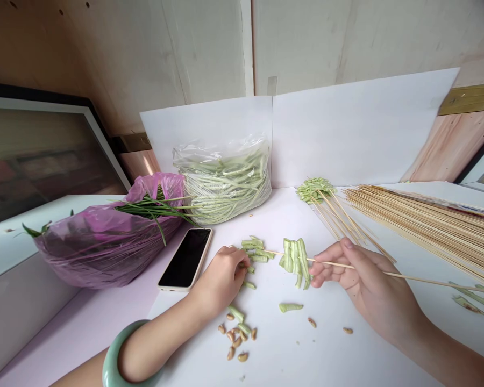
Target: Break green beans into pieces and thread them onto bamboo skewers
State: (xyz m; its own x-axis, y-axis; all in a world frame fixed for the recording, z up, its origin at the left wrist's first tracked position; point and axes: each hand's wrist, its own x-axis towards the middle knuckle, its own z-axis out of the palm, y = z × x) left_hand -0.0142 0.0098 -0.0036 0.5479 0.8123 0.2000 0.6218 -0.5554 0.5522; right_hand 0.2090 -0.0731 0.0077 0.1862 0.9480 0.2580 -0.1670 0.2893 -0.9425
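My right hand (369,287) holds a thin wooden skewer (427,279), which lies across the fingers and under the raised thumb. Several cut green bean pieces (293,257) are threaded side by side near its tip, just beyond my fingertips. My left hand (226,271), with a pale green bangle (113,355) on its arm, is closed, its fingers curled down at a small pile of cut bean pieces (256,250). Whatever its fingertips pinch is hidden. A single bean piece (290,307) lies in front of the skewer.
Loose brown seeds (236,342) lie near me. A phone (185,259), a purple bag (108,247) of greens and a clear bag (226,185) of long beans stand left. Finished bean skewers (317,189) lie behind; a bundle of bare skewers (419,220) is at right.
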